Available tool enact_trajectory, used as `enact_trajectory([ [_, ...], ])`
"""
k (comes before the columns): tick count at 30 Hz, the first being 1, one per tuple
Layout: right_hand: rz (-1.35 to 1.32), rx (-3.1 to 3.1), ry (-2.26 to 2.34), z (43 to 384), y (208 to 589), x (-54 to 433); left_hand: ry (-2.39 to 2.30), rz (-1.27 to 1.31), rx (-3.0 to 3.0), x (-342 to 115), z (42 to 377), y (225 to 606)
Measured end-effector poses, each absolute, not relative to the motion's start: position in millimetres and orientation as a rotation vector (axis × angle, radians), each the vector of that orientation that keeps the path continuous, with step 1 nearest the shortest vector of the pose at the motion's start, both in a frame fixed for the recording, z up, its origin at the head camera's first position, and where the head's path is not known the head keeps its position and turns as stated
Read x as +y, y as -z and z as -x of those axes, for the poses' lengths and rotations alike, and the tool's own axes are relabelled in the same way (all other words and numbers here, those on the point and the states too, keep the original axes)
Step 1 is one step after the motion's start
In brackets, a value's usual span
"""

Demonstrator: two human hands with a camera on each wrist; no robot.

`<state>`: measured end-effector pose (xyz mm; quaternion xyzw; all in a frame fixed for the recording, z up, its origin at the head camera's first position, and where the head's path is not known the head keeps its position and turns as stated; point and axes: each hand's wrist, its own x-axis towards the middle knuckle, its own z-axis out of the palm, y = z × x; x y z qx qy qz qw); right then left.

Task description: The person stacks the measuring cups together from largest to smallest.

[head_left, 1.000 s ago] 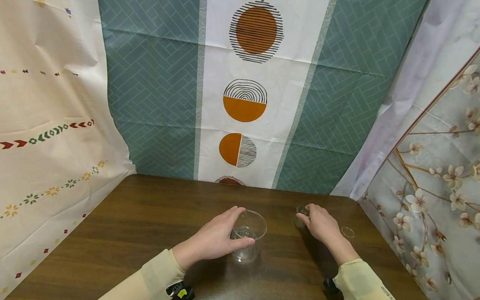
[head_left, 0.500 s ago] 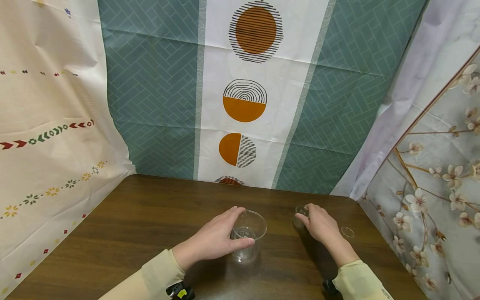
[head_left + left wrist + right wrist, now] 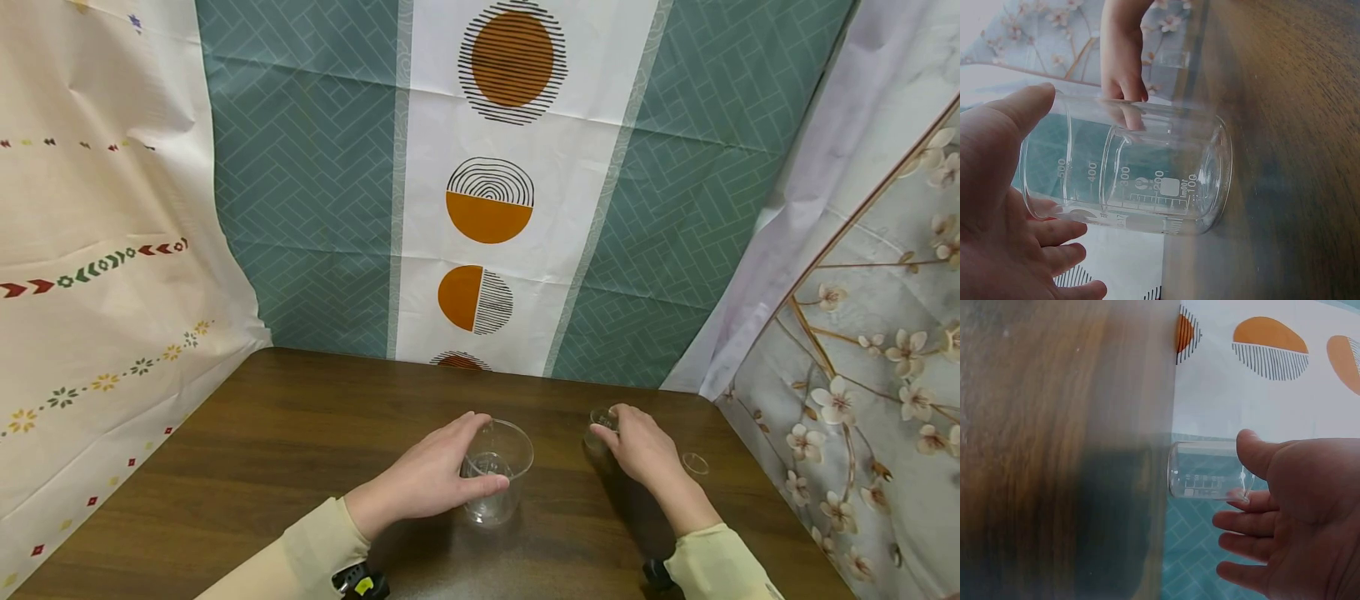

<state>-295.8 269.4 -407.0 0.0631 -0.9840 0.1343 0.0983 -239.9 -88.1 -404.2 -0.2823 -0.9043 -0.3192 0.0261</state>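
Note:
A large clear glass beaker (image 3: 504, 492) stands upright on the table, printed with a scale that reads up to 500 in the left wrist view. Inside it, ring lines (image 3: 1109, 165) look like the rim of at least one smaller nested beaker. My left hand (image 3: 431, 477) holds the large beaker near its rim, thumb on the near side and fingers behind. Further right, my right hand (image 3: 643, 443) grips a small beaker (image 3: 1207, 470) by its upper part, with thumb and index finger. Its other fingers extend past the glass. The small beaker is upright and its base appears to meet the table.
Right of my right wrist, a thin clear round rim (image 3: 695, 463) shows on the dark wooden table (image 3: 315, 433); the rest of that vessel is hard to make out. Patterned cloths (image 3: 315, 208) hang behind the table and along both sides.
My right hand and the small beaker have shifted very slightly to the left. My left hand and the large beaker stay where they were.

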Motion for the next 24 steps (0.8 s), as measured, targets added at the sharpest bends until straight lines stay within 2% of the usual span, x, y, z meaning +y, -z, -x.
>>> enact_trajectory([
  [24, -0.235, -2.865, -0.455, 283.9, 395.7, 254.2, 0.992, 0.863, -2.801, -87.3, 238.8, 403.0],
])
